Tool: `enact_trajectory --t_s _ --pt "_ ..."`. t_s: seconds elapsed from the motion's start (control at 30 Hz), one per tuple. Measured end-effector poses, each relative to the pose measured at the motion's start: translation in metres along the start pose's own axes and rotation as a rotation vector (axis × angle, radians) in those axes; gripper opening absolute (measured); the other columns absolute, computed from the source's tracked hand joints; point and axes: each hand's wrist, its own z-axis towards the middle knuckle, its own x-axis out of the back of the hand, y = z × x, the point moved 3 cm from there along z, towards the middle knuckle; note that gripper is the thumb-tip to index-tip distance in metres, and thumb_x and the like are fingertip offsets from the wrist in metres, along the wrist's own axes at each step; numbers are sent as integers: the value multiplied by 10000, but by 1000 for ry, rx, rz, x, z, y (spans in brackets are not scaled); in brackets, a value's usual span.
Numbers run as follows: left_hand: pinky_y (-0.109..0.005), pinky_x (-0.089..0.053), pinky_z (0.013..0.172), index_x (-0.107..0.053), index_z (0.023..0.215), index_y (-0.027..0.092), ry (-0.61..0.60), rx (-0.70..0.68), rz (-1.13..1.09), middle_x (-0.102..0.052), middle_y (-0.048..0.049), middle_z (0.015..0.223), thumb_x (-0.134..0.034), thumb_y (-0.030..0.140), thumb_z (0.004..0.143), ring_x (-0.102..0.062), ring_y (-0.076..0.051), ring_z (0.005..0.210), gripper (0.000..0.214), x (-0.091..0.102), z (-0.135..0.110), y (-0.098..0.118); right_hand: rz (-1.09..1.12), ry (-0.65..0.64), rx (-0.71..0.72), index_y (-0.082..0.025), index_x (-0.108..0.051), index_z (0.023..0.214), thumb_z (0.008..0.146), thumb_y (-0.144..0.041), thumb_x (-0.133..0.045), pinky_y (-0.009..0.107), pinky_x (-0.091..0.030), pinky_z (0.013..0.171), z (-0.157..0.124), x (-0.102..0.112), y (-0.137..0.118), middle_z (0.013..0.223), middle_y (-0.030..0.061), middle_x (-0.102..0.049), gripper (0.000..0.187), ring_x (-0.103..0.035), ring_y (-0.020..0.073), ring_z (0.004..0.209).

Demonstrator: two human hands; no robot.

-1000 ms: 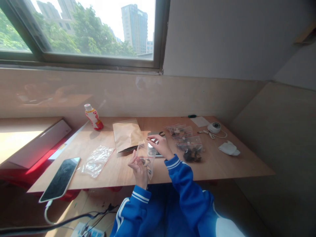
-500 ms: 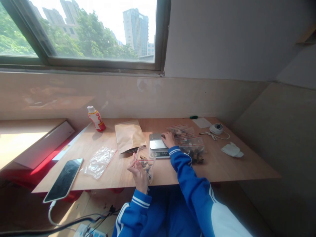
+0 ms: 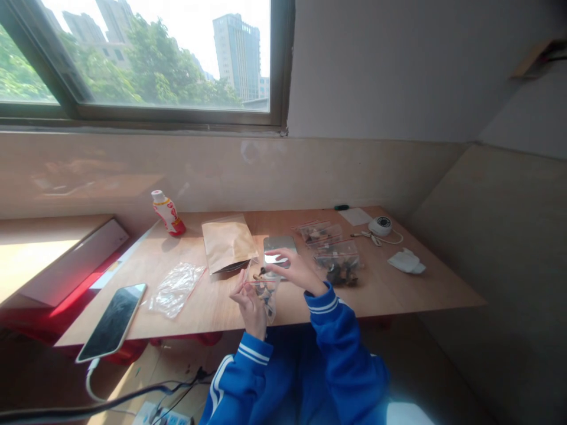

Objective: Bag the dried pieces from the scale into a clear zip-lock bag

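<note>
1. Bag of clear plastic (image 3: 271,303) with brown pieces (image 3: 264,288) inside is held at the front of the bench (image 3: 407,292), its rim gripped by the left hand (image 3: 250,308), presumably to keep the mouth spread.
2. Right hand (image 3: 296,271) hovers above the mouth, thumb and forefinger parted; a dark piece (image 3: 263,271) sits just beside the thumb (contact is too small to tell).
3. Mouth points up and away from the wearer; the long axis slants down toward the body, slightly rightward.
</note>
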Motion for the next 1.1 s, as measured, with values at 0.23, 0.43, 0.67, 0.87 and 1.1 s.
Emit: enact_trajectory --t_s 0.23,0.43,0.67,0.87,1.1 --pt "-407 -404 995 -400 1207 205 118 -27 30 -510 -144 1272 -356 526 875 -487 -226 1206 465 2 -6 16 125 211 -234 -233 -479 1241 748 -488 -623 371 -513 812 -55 -27 20 1269 119 -513 574 -583 227 1011" --pt "-426 -347 1040 -392 1145 181 42 -57 2 -427 -168 1342 -344 518 883 -425 -229 1257 430 -1 -24 19 354 271 -311 -216 -441 1264 766 -486 -607 396 -520 834 -75 -48 25 1136 129 -617 590 -619 235 992" --pt "-408 -323 1043 -374 1134 186 -43 -115 -69 -404 -168 1357 -454 480 857 -400 -217 1269 412 14 -15 30 484 237 -125 -208 -584 1167 866 -522 -452 400 -469 944 -84 -18 -3 1142 87 -644 454 -585 234 1092" --pt "-303 -451 820 -528 1036 168 -116 -3 -201 -611 -46 919 -577 466 784 -591 -165 885 393 25 4 26 419 270 -113 -214 -584 1185 862 -540 -446 409 -423 995 -92 -10 -8 1184 70 -623 479 -560 238 1125" --pt "-219 -416 613 -649 776 137 -165 108 -170 -570 21 635 -655 449 715 -501 -90 594 318 28 2 22 306 534 -206 -181 -607 991 878 -573 -359 278 -511 607 -100 -6 -7 843 72 -708 477 -633 176 643"
